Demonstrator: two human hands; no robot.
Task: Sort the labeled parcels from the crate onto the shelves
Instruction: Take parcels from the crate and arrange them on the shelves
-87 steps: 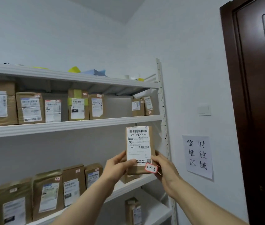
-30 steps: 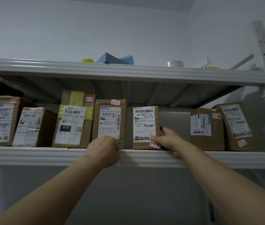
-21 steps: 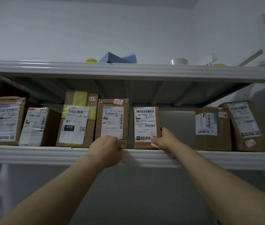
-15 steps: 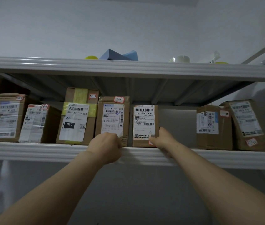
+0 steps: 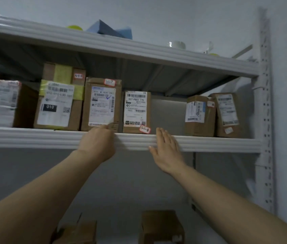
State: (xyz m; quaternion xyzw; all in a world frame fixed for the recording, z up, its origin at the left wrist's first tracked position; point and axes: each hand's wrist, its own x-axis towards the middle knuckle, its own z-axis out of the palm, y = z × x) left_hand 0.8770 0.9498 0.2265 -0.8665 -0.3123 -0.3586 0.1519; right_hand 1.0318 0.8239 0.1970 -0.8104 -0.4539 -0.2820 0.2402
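The boxy cardboard parcel [image 5: 136, 112], smooth white label [image 5: 135, 104] facing me, stands upright on the ribbed white shelf [image 5: 209, 143]. At its 5 o'clock my right hand [image 5: 167, 150] lies flat-fingered, clear of it. At its 7 o'clock my left hand [image 5: 97, 143] curls at the shelf lip, and I cannot tell whether it grips.

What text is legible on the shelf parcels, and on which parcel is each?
"010": black patch on the label of the yellow-taped parcel.
"507-P602 T70": white label of the small parcel.
"5-1-8", handwritten: red-edged sticker at that parcel's lower right corner.
"...7": top sticker of the tick-marked parcel; the start is blurred.
Every other label and sticker: too blurred or small to read.
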